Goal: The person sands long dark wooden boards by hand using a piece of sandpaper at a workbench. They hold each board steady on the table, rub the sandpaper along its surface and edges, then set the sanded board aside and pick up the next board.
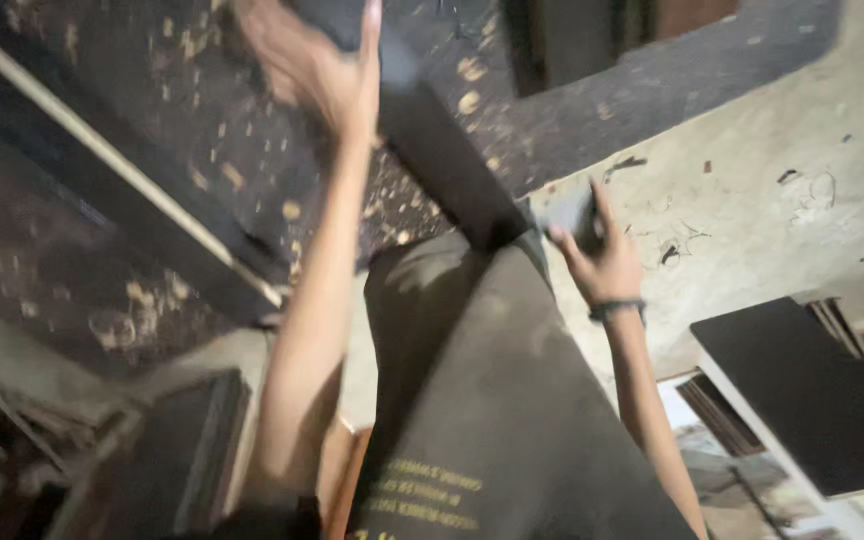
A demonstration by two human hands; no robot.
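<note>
A long dark plank slants from the top middle down to my chest. My left hand reaches to its far end at the top and is closed around it. By the plank's near end, my right hand has its fingers curled on a dark grey edge. Blur hides exactly where the plank ends there. A dark band sits on my right wrist. My dark shirt with yellow print fills the lower middle and hides what lies under the plank.
Dark boards strewn with wood chips cover the upper left, one with a pale edge. Pale concrete floor lies on the right. A black flat panel rests on stacked boards at lower right. Dark frames lie at lower left.
</note>
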